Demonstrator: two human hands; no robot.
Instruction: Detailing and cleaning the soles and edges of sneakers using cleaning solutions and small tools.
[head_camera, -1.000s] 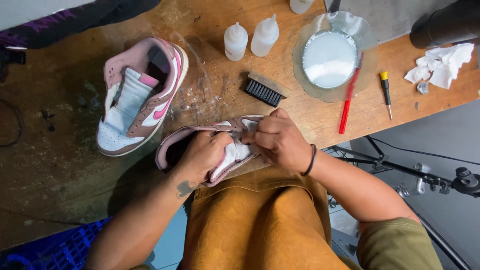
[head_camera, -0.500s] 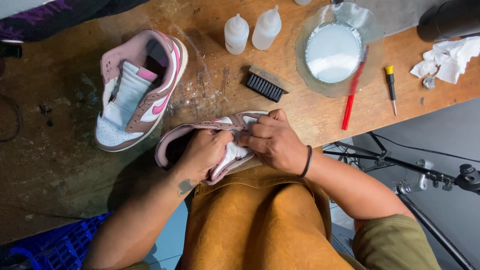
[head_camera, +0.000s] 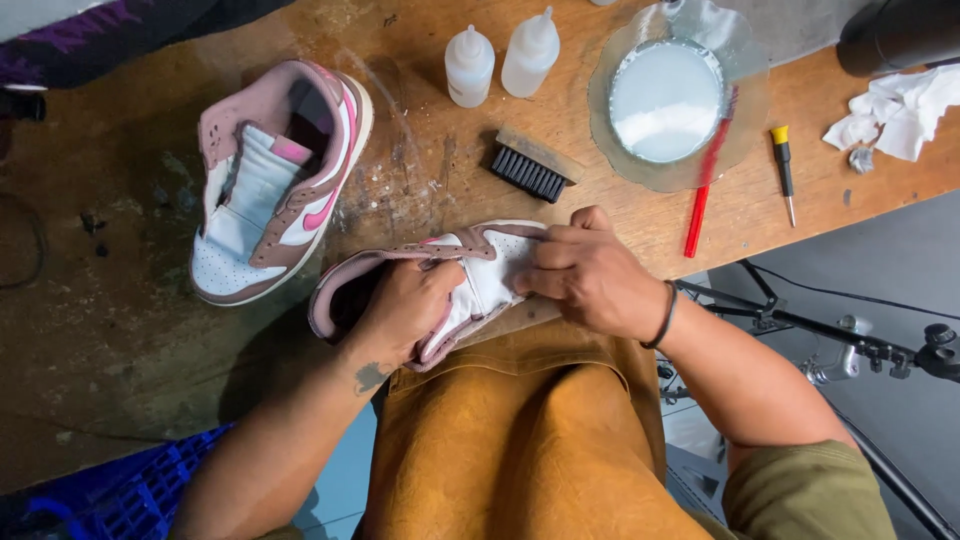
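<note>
A pink, brown and white sneaker (head_camera: 345, 285) lies on its side at the near edge of a worn wooden workbench (head_camera: 120, 330). My left hand (head_camera: 405, 310) reaches into its opening and grips the upper. My right hand (head_camera: 590, 275) is closed over the toe end, fingers pressing on the white leather. The matching second sneaker (head_camera: 275, 180) rests untouched on the bench to the upper left.
Behind the held shoe lie a black-bristled brush (head_camera: 535, 165), two white squeeze bottles (head_camera: 500, 62), a clear bowl of white liquid (head_camera: 665, 100), a red stick (head_camera: 705, 190), a yellow-handled screwdriver (head_camera: 785, 170) and crumpled white cloths (head_camera: 900, 110). A tripod (head_camera: 850, 345) stands at right, a blue crate (head_camera: 130, 490) lower left.
Both hands stay on the sneaker with only small shifts of the fingers. The view has drifted slightly, so the bench items sit a little differently in frame.
</note>
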